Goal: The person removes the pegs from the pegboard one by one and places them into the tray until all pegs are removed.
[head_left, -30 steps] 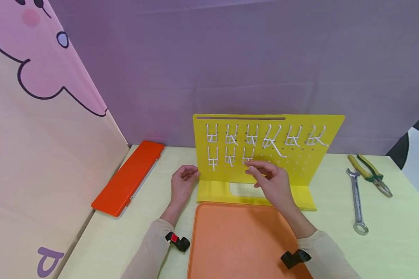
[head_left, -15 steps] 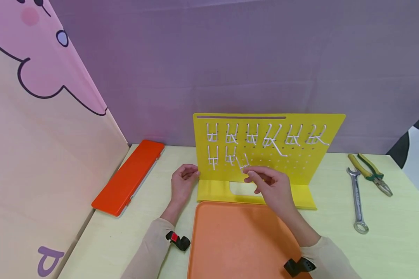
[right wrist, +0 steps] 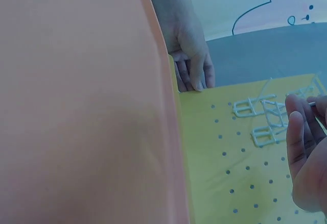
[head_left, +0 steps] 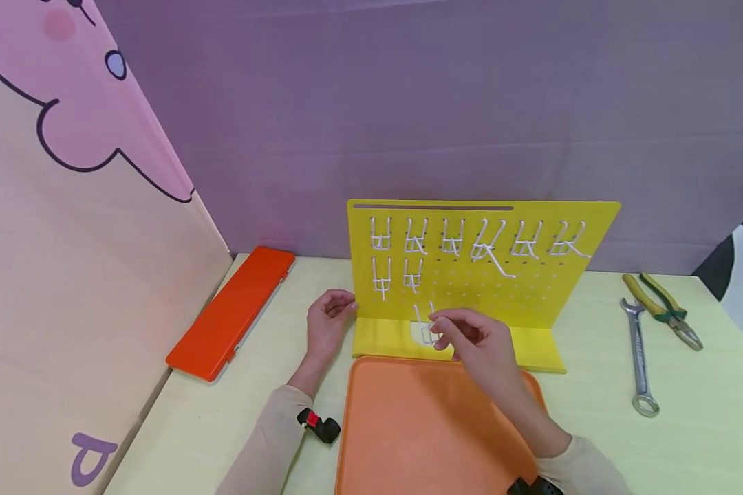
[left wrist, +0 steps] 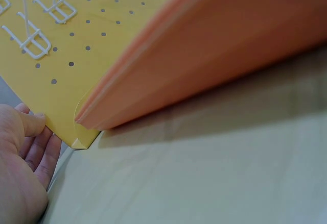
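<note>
A yellow pegboard (head_left: 384, 330) stands upright on its foot, with a row of white wire hooks along the top and two more hooks below at the left. My left hand (head_left: 329, 323) holds the board's left edge; in the left wrist view, that hand's thumb (left wrist: 33, 124) lies against the edge. In front of the board, my right hand (head_left: 479, 344) pinches a loose white wire hook (head_left: 426, 335) between thumb and fingers. This hook is apart from the holes, its two prongs pointing up. Part of it is hidden behind the fingers.
An orange tray (head_left: 433, 440) lies right in front of the board's foot. To the left is a flat red case (head_left: 232, 313). A combination wrench (head_left: 640, 357) and pliers (head_left: 665, 309) with yellow-green handles lie at the right. A purple cloth (head_left: 408, 103) backs the table.
My right hand has drawn the third hook of the lower row out of the pegboard and carried it down and slightly left. My left hand has stayed at the board's edge.
</note>
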`<action>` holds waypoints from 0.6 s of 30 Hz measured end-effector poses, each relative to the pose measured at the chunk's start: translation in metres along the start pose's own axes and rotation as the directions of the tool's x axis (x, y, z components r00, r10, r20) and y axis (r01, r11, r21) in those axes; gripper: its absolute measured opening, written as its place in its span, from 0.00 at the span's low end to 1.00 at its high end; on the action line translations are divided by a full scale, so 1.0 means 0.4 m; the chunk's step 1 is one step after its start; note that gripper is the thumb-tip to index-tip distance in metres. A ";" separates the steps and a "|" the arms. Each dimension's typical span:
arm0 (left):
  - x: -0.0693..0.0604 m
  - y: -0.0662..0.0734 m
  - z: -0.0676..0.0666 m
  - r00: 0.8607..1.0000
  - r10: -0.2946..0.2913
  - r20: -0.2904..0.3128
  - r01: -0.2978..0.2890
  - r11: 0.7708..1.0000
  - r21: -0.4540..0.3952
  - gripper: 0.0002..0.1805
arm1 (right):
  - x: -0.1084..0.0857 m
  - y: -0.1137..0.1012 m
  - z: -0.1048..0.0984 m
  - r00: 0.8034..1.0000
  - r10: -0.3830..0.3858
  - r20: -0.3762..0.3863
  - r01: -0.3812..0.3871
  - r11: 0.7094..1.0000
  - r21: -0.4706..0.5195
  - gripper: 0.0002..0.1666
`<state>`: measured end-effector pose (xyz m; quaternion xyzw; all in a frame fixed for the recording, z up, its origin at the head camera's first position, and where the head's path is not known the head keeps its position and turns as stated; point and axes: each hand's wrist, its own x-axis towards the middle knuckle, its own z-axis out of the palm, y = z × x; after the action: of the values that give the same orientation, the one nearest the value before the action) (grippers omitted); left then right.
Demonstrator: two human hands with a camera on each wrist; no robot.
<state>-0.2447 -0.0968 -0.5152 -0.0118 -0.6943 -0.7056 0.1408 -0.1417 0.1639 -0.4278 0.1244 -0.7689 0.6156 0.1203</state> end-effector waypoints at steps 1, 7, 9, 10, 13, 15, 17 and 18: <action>0.000 0.000 0.000 1.000 -0.001 -0.002 0.001 1.000 0.000 0.08 | -0.002 0.001 0.004 1.000 -0.001 0.007 0.001 1.000 0.001 0.07; 0.000 0.000 0.002 1.000 -0.008 -0.005 0.008 1.000 -0.005 0.08 | -0.012 0.014 0.029 0.998 0.018 0.057 -0.019 1.000 0.017 0.07; 0.000 0.001 0.002 1.000 -0.009 -0.003 0.009 1.000 -0.005 0.08 | -0.014 0.016 0.038 0.997 0.026 0.073 -0.028 0.999 0.028 0.07; 0.000 0.001 0.002 1.000 -0.009 -0.003 0.009 1.000 -0.005 0.08 | -0.015 0.016 0.042 0.996 0.029 0.083 -0.032 0.999 0.036 0.07; 0.001 -0.001 0.002 1.000 -0.010 -0.003 0.010 1.000 -0.004 0.08 | -0.018 0.016 0.055 0.993 0.045 0.112 -0.051 0.997 0.052 0.06; 0.002 -0.002 0.001 1.000 -0.013 -0.004 0.013 1.000 -0.002 0.07 | -0.019 0.018 0.064 0.990 0.057 0.132 -0.065 0.996 0.055 0.06; 0.001 -0.001 0.000 1.000 -0.014 -0.005 0.014 1.000 -0.004 0.07 | -0.019 0.021 0.073 0.986 0.064 0.154 -0.074 0.996 0.054 0.06; 0.001 -0.001 -0.001 1.000 -0.014 -0.005 0.014 1.000 -0.006 0.07 | -0.019 0.023 0.077 0.984 0.067 0.164 -0.077 0.996 0.054 0.06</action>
<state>-0.2450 -0.0971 -0.5155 -0.0056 -0.6921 -0.7086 0.1372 -0.1387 0.1361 -0.4454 0.1495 -0.7611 0.6304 0.0313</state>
